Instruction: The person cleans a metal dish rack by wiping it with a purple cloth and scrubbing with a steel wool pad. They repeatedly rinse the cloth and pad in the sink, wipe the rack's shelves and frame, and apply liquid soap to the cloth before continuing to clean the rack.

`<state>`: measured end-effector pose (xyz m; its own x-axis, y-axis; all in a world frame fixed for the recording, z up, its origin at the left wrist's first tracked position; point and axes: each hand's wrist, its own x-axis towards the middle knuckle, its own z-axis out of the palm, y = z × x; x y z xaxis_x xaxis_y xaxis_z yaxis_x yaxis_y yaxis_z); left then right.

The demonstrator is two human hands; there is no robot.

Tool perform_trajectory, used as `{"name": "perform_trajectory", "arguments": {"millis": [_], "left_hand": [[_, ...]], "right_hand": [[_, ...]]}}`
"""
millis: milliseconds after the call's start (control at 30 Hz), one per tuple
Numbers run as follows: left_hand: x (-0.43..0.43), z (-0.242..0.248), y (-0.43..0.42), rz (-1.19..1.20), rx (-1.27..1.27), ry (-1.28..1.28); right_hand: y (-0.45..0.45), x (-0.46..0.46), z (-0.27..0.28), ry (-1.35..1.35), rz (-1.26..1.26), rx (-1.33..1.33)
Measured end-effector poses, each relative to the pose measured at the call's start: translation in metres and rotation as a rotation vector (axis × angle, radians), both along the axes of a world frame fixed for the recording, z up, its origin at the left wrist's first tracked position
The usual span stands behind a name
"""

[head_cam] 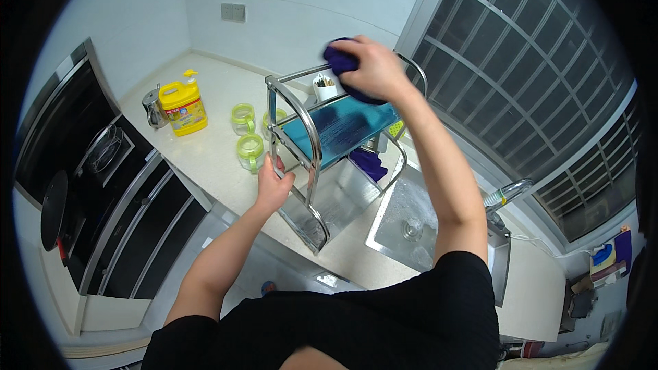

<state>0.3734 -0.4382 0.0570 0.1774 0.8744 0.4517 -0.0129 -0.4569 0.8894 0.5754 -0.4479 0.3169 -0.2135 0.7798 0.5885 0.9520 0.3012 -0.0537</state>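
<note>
A two-tier metal rack (316,164) stands on the countertop, with a wet-looking blue glass shelf (334,128) on top and a metal tray (329,205) below. My left hand (272,185) grips an upright at the rack's left side. In my right hand (375,67) is a bunched dark purple cloth (342,59), held above the far part of the shelf and slightly blurred. Part of the cloth hangs below the hand. Another purple cloth (368,164) lies beneath the shelf, over the tray's far edge.
Several lidded glass jars (250,151) with green rims stand left of the rack. Farther left are a yellow detergent jug (184,110) and a steel pitcher (153,108). A white holder with sticks (324,88) is behind. Right lie a wet sink (406,216) and a faucet (506,195).
</note>
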Motion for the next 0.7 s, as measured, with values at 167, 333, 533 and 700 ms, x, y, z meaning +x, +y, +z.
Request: {"name": "perform_trajectory", "arguments": {"millis": [167,333,533,700], "left_hand": [[-0.008,-0.005,0.001,0.028,-0.039,-0.01],[-0.009,0.001,-0.004,0.0,-0.033,0.0],[0.0,0.004,-0.005,0.005,-0.04,0.024],[-0.006,0.004,-0.003,0.018,-0.052,0.006]], "right_hand": [[-0.013,-0.084,-0.011,0.044,0.268,0.155],[-0.003,-0.03,0.001,-0.037,-0.045,-0.038],[0.015,0.054,-0.007,-0.026,-0.391,0.032],[0.001,0.046,0.032,-0.01,-0.47,-0.041]]}}
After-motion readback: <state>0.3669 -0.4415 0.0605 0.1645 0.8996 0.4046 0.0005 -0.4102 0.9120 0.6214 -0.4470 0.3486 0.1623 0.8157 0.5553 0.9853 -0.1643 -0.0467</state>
